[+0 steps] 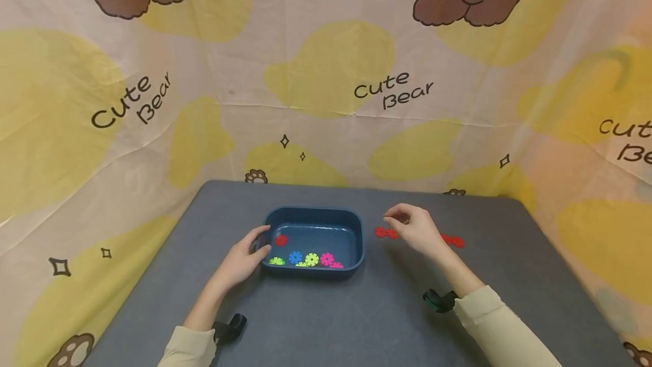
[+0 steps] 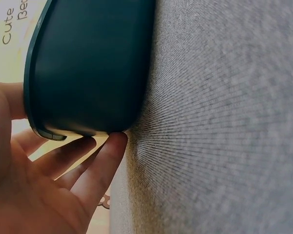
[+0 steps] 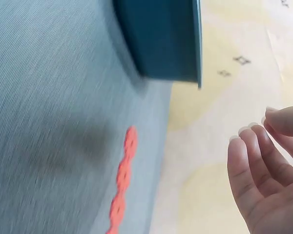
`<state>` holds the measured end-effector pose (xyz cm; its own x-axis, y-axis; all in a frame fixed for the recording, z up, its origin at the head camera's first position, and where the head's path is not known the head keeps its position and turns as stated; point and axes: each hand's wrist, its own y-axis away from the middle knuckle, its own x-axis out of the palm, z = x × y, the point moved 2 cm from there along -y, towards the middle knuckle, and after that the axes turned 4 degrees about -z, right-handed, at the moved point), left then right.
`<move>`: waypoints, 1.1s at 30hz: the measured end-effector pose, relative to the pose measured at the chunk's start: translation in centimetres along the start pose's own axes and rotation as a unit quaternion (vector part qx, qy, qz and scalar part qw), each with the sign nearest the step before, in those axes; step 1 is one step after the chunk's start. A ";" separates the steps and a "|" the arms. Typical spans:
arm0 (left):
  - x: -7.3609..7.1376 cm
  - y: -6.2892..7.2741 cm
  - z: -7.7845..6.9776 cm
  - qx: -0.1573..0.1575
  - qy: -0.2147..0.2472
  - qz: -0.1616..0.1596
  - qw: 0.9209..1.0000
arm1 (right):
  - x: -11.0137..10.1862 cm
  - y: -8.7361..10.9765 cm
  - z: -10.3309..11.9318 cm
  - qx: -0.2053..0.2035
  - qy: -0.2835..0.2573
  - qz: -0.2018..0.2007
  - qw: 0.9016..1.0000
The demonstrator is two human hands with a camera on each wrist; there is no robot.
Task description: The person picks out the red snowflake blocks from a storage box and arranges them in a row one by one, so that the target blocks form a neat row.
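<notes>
A dark blue plastic bin (image 1: 313,271) stands on the table. My left hand (image 1: 243,256) holds its left end. In the left wrist view the fingertips (image 2: 118,139) press the end wall low down, near the tabletop. Inside the bin lie a red snowflake disc (image 1: 281,240), a blue disc (image 1: 295,257) and several yellow-green and pink ones. Right of the bin, red snowflake discs (image 1: 381,232) lie joined in a row. My right hand (image 1: 415,230) hovers above this row and hides its middle. Its fingers are loosely bent, thumb close to the index finger, with nothing visible between them.
The grey table (image 1: 326,321) ends at a back edge against a hanging cloth (image 1: 326,72) printed with bears and yellow patches. The cloth also runs along both sides. A black wrist device (image 1: 439,301) sits at the right cuff, another (image 1: 230,328) at the left.
</notes>
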<state>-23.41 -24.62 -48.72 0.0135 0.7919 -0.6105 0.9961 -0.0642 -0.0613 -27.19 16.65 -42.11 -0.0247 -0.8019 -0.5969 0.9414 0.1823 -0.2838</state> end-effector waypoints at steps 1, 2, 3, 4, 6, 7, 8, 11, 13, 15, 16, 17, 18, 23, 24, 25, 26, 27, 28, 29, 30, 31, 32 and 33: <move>0.0 0.0 0.0 -0.001 0.000 0.000 1.000 | 0.4 -0.1 0.3 -0.002 -0.004 0.002 1.000; 0.0 0.0 0.0 -0.001 -0.001 0.000 1.000 | 0.8 -0.3 0.6 -0.006 -0.007 0.004 1.000; 0.0 0.0 0.0 -0.002 -0.001 0.000 1.000 | 1.2 -0.4 0.9 -0.009 -0.009 0.006 1.000; 0.0 0.0 0.0 -0.002 0.000 0.000 1.000 | 1.5 -0.5 1.1 -0.012 -0.010 0.008 1.000; 0.0 0.0 0.0 -0.002 0.001 0.000 1.000 | 2.3 -0.8 1.6 -0.018 -0.013 0.012 1.000; 0.0 0.0 0.0 -0.001 0.001 0.001 1.000 | 2.7 -0.9 1.8 -0.023 -0.013 0.014 1.000; 0.0 -0.1 0.0 -0.001 0.001 0.001 1.000 | 3.1 -1.0 2.0 -0.028 -0.014 0.016 0.999; 0.0 -0.1 0.1 -0.003 0.000 0.002 1.000 | 4.1 -1.2 2.7 -0.033 -0.020 0.019 0.999; 0.0 -0.1 0.1 -0.005 -0.001 0.002 1.000 | 4.7 -1.3 3.1 -0.036 -0.024 0.021 0.999; 0.0 -0.1 0.2 -0.007 -0.001 0.002 1.000 | 5.3 -1.4 3.5 -0.035 -0.029 0.024 0.999; 0.0 -0.1 0.2 -0.007 -0.001 0.002 1.000 | 5.7 -1.4 3.7 -0.035 -0.030 0.026 0.999; 0.0 -0.1 0.2 -0.007 -0.001 0.002 1.000 | 6.0 -1.5 3.9 -0.037 -0.030 0.028 0.998; 0.1 -0.1 0.1 -0.007 -0.001 0.002 1.000 | 6.3 -1.5 4.1 -0.039 -0.029 0.029 0.998; 0.0 0.0 0.1 -0.007 0.002 0.001 1.000 | 8.1 -1.7 5.3 -0.052 -0.029 0.040 0.997; 0.0 0.0 0.1 -0.008 0.003 0.001 1.000 | 8.5 -1.7 5.6 -0.054 -0.031 0.042 0.997; 0.0 0.0 0.1 -0.008 0.004 0.000 1.000 | 8.9 -1.8 5.8 -0.054 -0.031 0.045 0.997; 0.0 0.0 0.1 -0.008 0.004 -0.001 1.000 | 9.2 -1.9 6.1 -0.055 -0.033 0.049 0.997; 0.0 0.0 0.1 -0.007 0.004 -0.001 1.000 | 9.6 -1.9 6.4 -0.056 -0.035 0.053 0.996; 0.0 0.0 0.2 -0.007 0.005 -0.001 1.000 | 9.9 -2.0 6.6 -0.057 -0.037 0.056 0.996; 0.0 0.0 0.2 -0.006 0.004 -0.001 1.000 | 10.3 -2.0 6.9 -0.058 -0.040 0.060 0.996; 0.0 0.0 0.2 -0.005 0.005 -0.001 1.000 | 10.6 -2.1 7.1 -0.059 -0.039 0.064 0.995; 0.0 0.0 0.1 -0.005 0.006 0.000 1.000 | 10.9 -2.1 7.2 -0.059 -0.040 0.067 0.995; 0.0 0.0 0.1 -0.004 0.006 0.000 1.000 | 11.3 -2.2 7.4 -0.060 -0.040 0.070 0.995; 0.1 0.0 0.1 -0.004 0.006 0.001 1.000 | 11.6 -2.3 7.5 -0.060 -0.041 0.072 0.995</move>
<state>-23.43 -24.66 -48.86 0.0156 0.7985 -0.6017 0.9967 -0.0600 -0.0538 -27.12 2.67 -42.75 0.1405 -0.8050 -0.5764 0.8856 0.3625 -0.2904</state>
